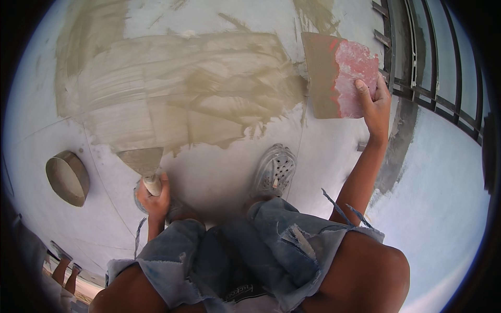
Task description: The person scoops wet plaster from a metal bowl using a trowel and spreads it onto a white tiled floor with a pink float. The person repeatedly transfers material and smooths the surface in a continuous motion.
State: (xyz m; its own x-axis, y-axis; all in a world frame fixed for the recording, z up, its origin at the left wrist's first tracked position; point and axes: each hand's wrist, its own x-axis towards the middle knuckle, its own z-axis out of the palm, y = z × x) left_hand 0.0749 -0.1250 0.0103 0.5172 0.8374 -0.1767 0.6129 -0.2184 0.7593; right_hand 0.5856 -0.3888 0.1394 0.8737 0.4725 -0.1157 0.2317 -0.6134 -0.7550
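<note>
Lower left: left hand clasps scraper | Upper right: right hand grips flat plate (red-and-tan) | Tan coating — light, even strokes would likely serve best

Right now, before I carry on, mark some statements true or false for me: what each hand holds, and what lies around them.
1. The left hand holds a flared scraper by its handle. True.
2. The right hand is empty. False: it grips a flat plate, partly red and partly tan.
3. A round container sits to the left of the left hand. True.
4. The dark metal railing runs along the upper left. False: it is at the upper right.
5. The right clog is grey, with holes over its front. True.
</note>
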